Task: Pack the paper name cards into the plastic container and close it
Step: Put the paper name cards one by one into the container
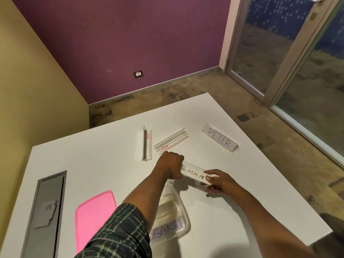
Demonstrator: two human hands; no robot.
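A paper name card (193,173) with letters "RMAN" showing is held above the table between both hands. My left hand (172,167) grips its left end and my right hand (216,180) pinches its right end. Just below, the clear plastic container (179,205) lies open on the white table, partly hidden by my left arm, with a card reading "SAKSI" (167,229) inside it. The pink lid (95,215) lies flat to the container's left. A card reading "PETER" (219,137) sits in a clear holder at the far right.
Two empty clear card holders lie behind my hands, one (147,143) upright-angled at left and one (171,141) slanted. A grey cable hatch (46,211) is set into the table at the left. The table's far edge (149,110) borders the floor.
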